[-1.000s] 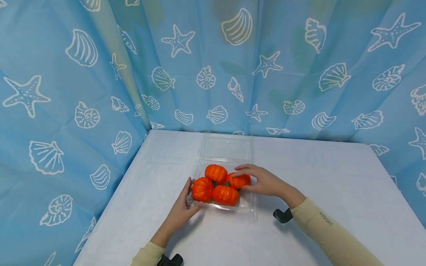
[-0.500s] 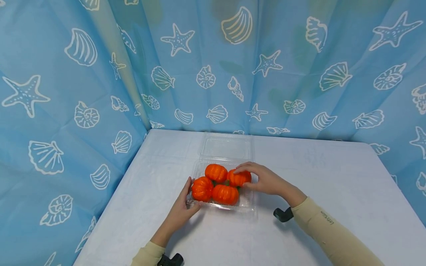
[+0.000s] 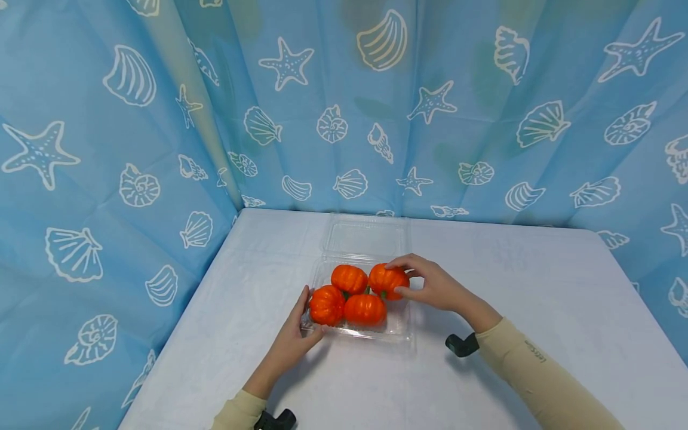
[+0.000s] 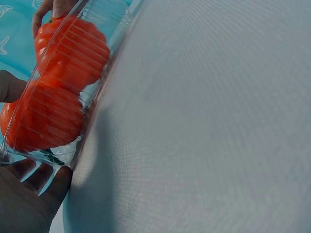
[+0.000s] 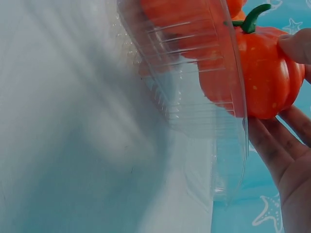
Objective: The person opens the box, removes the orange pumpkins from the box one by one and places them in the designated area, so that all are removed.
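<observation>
A clear plastic clamshell container [image 3: 399, 325] lies with its lid folded back, and several small orange toy pumpkins with green stems are in or over its base. My left hand [image 3: 290, 345] grips the container's left side, thumb near the front corner and fingers along the wall. At the back right, my right hand [image 3: 434, 288] holds one pumpkin [image 3: 388, 280] between thumb and fingers. In the right wrist view this pumpkin [image 5: 265, 73] sits partly above the container rim, stem showing. A front pumpkin [image 3: 365, 310] and a left pumpkin [image 3: 326, 305] rest in the base.
The open lid [image 3: 367, 236] lies flat behind the base, near the table's back edge. A white cloth covers the table [image 3: 510, 280]. Blue curtains [image 3: 344, 119] with shell and starfish prints hang behind and at the left.
My right hand has moved slightly up and right with its pumpkin, away from the front pumpkin. The left hand stays on the container.
</observation>
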Action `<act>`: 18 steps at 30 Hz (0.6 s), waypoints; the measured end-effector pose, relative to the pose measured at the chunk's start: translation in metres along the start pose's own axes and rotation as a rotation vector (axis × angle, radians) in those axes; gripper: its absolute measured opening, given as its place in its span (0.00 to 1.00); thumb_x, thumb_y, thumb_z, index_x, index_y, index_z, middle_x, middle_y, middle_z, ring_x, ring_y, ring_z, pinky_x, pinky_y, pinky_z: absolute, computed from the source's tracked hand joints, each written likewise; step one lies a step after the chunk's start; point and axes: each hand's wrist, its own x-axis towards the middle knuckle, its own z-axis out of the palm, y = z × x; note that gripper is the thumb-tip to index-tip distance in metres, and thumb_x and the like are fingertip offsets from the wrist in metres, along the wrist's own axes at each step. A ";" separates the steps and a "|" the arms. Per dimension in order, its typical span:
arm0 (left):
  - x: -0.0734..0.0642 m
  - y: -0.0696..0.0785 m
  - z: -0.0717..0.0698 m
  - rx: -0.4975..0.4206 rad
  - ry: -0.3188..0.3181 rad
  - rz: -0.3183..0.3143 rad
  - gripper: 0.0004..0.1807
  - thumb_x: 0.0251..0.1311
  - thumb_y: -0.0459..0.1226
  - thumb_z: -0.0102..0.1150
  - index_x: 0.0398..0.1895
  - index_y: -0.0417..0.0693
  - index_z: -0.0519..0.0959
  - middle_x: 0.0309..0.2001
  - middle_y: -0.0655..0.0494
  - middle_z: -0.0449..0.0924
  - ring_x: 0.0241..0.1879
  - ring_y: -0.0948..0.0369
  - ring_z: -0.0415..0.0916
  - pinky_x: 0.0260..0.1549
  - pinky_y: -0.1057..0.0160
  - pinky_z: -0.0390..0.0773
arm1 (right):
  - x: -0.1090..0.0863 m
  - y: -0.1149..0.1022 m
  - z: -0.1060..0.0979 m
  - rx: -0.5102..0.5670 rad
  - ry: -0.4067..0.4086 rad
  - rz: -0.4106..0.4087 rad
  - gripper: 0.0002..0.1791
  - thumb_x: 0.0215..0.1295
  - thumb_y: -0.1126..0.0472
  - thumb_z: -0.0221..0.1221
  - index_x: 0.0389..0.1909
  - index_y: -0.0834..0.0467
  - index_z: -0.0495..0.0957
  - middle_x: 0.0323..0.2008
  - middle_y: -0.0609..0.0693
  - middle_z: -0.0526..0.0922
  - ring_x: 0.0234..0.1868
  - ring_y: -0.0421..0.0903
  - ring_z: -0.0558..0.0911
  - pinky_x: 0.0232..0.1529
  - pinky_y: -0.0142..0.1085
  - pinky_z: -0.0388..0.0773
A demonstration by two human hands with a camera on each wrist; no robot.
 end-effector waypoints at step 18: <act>0.001 -0.001 0.000 -0.009 -0.001 -0.001 0.52 0.63 0.41 0.68 0.82 0.43 0.46 0.80 0.45 0.53 0.78 0.46 0.52 0.74 0.42 0.50 | -0.009 0.000 -0.009 0.042 0.089 0.031 0.23 0.67 0.61 0.67 0.62 0.48 0.77 0.61 0.51 0.77 0.57 0.54 0.81 0.54 0.47 0.84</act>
